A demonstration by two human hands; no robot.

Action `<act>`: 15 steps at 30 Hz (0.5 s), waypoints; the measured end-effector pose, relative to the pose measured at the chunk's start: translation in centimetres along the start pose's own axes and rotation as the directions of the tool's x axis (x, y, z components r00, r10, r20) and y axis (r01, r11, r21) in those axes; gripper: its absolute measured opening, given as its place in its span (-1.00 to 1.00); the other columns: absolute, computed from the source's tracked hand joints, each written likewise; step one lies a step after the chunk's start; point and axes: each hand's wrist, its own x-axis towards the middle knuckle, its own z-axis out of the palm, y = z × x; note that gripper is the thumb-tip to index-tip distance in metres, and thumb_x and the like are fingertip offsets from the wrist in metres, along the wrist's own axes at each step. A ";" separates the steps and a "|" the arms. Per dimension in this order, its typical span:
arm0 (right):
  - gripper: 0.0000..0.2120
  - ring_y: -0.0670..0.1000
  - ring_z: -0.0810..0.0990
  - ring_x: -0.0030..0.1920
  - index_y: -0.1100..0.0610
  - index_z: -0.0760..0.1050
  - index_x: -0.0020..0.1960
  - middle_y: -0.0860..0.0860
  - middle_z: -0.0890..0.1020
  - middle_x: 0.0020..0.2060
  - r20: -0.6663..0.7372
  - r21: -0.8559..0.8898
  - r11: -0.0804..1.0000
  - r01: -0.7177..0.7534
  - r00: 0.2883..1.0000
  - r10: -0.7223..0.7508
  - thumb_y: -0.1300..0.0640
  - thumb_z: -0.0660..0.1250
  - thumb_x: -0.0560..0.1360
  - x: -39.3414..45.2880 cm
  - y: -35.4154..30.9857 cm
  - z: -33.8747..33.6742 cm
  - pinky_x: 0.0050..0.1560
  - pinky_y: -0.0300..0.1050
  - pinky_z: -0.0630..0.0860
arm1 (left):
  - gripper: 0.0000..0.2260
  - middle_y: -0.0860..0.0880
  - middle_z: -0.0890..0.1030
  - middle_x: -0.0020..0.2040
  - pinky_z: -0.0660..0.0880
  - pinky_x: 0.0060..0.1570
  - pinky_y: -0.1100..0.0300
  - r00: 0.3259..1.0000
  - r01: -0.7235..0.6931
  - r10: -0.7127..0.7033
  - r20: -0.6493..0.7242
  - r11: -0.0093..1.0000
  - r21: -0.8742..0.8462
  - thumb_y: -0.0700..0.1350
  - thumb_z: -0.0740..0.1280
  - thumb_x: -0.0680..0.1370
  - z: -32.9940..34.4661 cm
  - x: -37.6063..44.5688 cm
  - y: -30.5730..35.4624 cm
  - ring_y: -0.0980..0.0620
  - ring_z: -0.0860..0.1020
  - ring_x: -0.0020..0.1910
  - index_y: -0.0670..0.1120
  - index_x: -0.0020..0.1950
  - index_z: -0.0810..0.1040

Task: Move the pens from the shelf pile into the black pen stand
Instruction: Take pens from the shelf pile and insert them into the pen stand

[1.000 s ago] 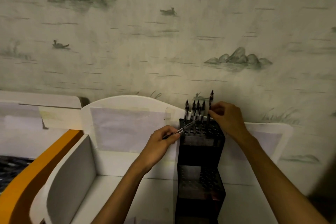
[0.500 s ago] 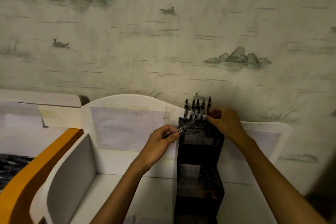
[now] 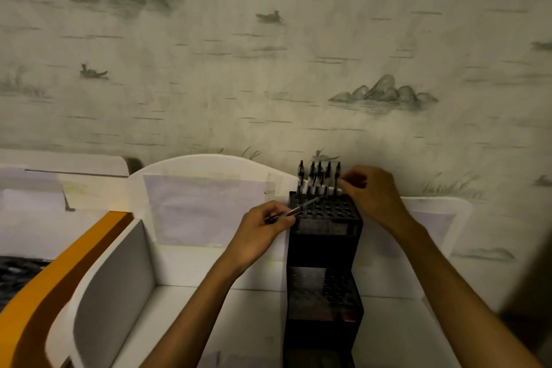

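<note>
1. Right hand (image 3: pixel 373 197): fingers curled at the rightmost standing pen (image 3: pixel 337 176) in the back row of the black pen stand (image 3: pixel 325 236); seating step judged in hand.
2. Left hand (image 3: pixel 257 236): a spare pen (image 3: pixel 298 209) is pinched, slanted over the stand's front holes.
3. Next: release is called for, then the spare pen is to be uprighted over a free hole.
</note>
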 end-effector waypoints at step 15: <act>-0.86 -0.18 0.60 -0.19 0.06 0.70 -0.02 -0.17 0.63 -0.24 0.438 0.065 0.968 0.244 0.864 -0.247 0.19 0.50 0.42 -0.6 -3.1 1.6 -0.14 -0.42 0.47 | -0.90 0.14 0.68 -0.15 0.48 -0.15 0.44 0.995 -0.055 0.063 -0.074 0.993 0.107 -0.05 0.49 0.50 0.5 0.4 1.0 0.25 0.60 -0.15 0.04 0.00 0.70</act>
